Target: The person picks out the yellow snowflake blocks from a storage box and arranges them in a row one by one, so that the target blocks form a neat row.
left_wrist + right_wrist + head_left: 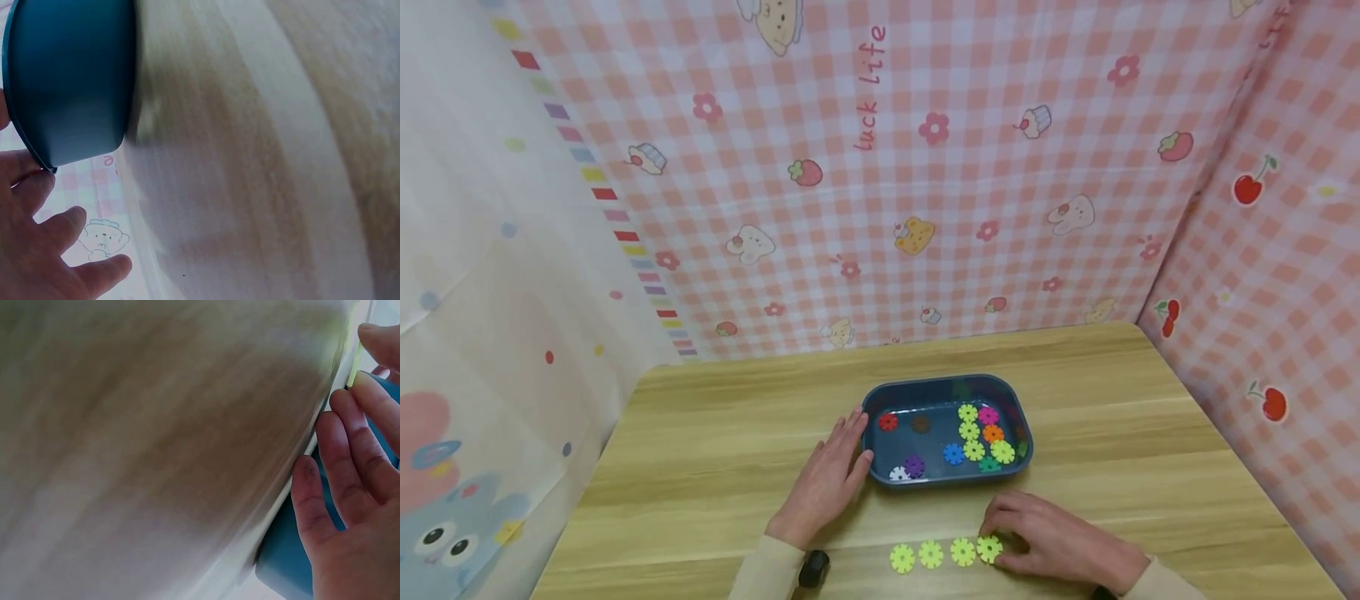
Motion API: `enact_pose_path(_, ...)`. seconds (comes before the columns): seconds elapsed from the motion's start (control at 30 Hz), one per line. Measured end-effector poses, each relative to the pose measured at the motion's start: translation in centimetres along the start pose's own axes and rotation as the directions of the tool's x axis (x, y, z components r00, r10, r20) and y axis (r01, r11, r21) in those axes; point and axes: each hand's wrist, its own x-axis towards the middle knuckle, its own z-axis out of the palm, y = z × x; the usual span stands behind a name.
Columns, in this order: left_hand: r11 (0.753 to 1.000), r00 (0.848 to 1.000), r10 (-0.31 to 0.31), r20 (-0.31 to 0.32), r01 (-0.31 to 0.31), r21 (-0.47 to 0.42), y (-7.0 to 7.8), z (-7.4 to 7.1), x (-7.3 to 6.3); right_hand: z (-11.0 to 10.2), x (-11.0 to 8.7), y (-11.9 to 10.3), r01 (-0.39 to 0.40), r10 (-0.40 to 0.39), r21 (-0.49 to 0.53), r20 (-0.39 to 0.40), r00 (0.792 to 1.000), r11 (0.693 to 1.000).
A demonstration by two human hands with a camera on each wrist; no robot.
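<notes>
My right hand (1052, 537) pinches a yellow-green notched plastic disc (989, 549) between thumb and forefinger, low at the table. It is the rightmost in a row of several such discs; two others are a yellow-green disc (931, 554) and the leftmost one (902, 558). In the right wrist view, the disc's thin edge (355, 370) shows between thumb and forefinger. My left hand (827, 475) rests against the left side of a dark blue tray (947, 482), fingers extended. The left wrist view has those fingertips (40, 184) at the tray's rim.
Inside the tray lie several more notched discs, among them a red disc (888, 422), a blue disc (953, 453) and an orange disc (993, 433). The wood-patterned table (737, 417) backs onto a checked cloth (970, 192), with more cloth at both sides.
</notes>
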Motion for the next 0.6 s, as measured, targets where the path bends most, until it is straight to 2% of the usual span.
enact_pose_path(0.2, 1.0, 1.0, 0.002, 0.002, -0.002, -0.003, -0.1, -0.1, 0.0, 0.0, 0.3, 0.3, -0.035, 0.034, 0.024, 0.05, 0.998, 0.999)
enact_pose_path(0.37, 1.0, 1.0, 0.007, -0.003, -0.007, -0.007, 0.0, -0.1, 0.1, -0.8, 0.3, 0.2, -0.038, 0.032, 0.105, 0.06, 0.998, 0.994)
enact_pose_path(0.47, 1.0, 1.0, 0.004, 0.002, -0.004, -0.011, 0.0, 0.0, 0.1, -1.7, 0.3, -0.2, -0.005, 0.002, 0.161, 0.017, 1.0, 0.987)
enact_pose_path(0.6, 1.0, 1.0, 0.001, 0.005, -0.001, -0.01, -0.1, 0.0, 0.1, -3.5, 0.8, -1.0, 0.042, -0.016, 0.184, -0.142, 0.99, 0.982)
